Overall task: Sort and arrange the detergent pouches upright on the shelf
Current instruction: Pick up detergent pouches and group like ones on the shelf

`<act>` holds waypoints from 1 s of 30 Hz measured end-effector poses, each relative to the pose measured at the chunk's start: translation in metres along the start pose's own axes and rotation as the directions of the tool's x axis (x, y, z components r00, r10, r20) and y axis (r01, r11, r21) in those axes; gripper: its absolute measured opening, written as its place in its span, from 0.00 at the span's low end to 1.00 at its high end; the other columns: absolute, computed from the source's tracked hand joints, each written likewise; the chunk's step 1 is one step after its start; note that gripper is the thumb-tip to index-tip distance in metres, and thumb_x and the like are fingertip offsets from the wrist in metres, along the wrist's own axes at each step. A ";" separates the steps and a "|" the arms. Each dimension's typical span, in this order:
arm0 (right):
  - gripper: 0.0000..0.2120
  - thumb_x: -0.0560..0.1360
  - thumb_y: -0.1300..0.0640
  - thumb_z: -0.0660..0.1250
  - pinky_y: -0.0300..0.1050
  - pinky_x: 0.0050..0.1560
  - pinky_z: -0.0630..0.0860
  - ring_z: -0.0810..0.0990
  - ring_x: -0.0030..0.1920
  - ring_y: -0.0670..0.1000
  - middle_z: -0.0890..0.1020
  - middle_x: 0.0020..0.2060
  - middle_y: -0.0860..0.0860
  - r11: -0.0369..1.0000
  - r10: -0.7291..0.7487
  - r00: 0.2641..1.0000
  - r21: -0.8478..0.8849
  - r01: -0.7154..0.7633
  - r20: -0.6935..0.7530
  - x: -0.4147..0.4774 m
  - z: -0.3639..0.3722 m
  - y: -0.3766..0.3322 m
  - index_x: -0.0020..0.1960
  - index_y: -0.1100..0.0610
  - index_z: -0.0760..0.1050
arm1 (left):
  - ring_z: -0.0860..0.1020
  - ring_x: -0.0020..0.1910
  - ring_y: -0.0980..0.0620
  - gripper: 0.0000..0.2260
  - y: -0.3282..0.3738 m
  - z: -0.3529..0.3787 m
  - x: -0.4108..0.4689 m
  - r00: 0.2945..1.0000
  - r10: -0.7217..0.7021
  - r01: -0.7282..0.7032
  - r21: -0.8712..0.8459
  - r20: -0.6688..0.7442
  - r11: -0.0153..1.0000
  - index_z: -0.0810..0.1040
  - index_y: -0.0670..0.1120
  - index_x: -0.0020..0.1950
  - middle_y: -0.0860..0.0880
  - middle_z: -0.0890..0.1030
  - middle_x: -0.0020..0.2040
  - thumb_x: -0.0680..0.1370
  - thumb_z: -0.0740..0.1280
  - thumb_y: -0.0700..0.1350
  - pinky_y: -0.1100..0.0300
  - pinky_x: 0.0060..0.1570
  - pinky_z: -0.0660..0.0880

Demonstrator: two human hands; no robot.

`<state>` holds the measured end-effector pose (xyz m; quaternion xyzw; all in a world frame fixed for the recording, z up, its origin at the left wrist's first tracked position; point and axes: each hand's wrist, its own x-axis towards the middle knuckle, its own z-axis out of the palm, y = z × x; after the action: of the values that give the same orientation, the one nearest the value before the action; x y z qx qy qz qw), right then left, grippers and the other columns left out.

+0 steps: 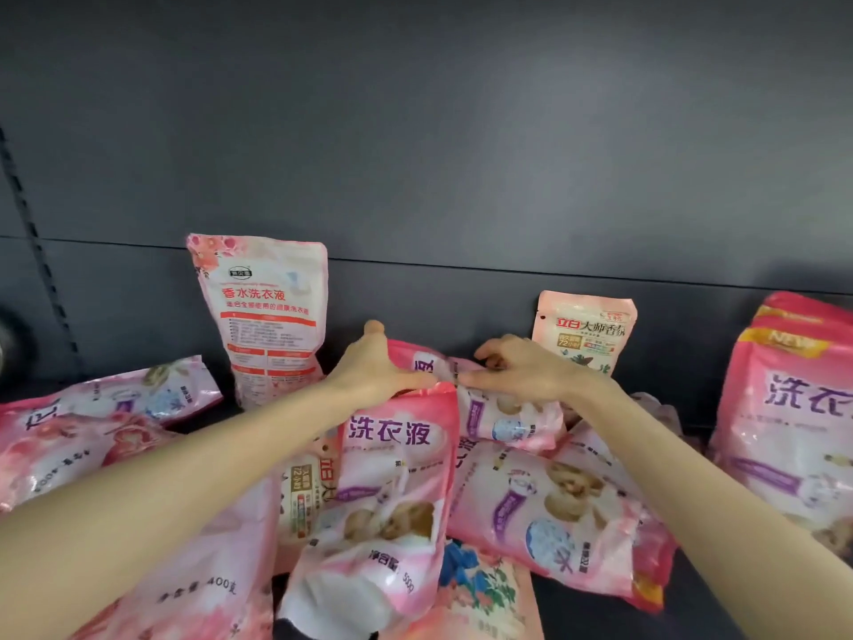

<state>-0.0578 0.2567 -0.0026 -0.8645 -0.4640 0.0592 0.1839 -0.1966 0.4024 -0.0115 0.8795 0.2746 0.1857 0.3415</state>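
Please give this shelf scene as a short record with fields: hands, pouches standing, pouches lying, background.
left hand: left hand grips the top edge of the middle pink pouch
right hand: right hand pinches the pouch behind
standing: tall pouch, small pouch, right-edge pouches
lying: pile of pink pouches across the shelf front
background: dark back panel

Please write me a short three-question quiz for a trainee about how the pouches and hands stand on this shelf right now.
1. True or false: the tall pink pouch at the back left stands upright against the back panel.
2. Which hand holds the top edge of the central pouch? A) left hand B) right hand
3. Fill in: the small pouch behind the right hand stands ____.

Key: 1 true; 2 A; 3 upright.
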 end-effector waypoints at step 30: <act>0.05 0.69 0.65 0.73 0.40 0.31 0.79 0.84 0.32 0.49 0.85 0.34 0.53 0.620 0.110 0.875 0.721 0.311 -0.472 -0.073 -0.038 -0.052 0.43 0.66 0.80 | 0.66 0.65 0.67 0.43 0.033 -0.035 -0.036 0.748 0.504 -0.642 -0.279 -0.432 0.714 0.53 0.46 0.75 0.53 0.64 0.68 0.68 0.76 0.44 0.74 0.63 0.63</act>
<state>-0.1288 0.2122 0.0472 -0.6570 -0.3819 0.0309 0.6493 -0.2312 0.3776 0.0309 0.7855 -0.0091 0.4789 0.3919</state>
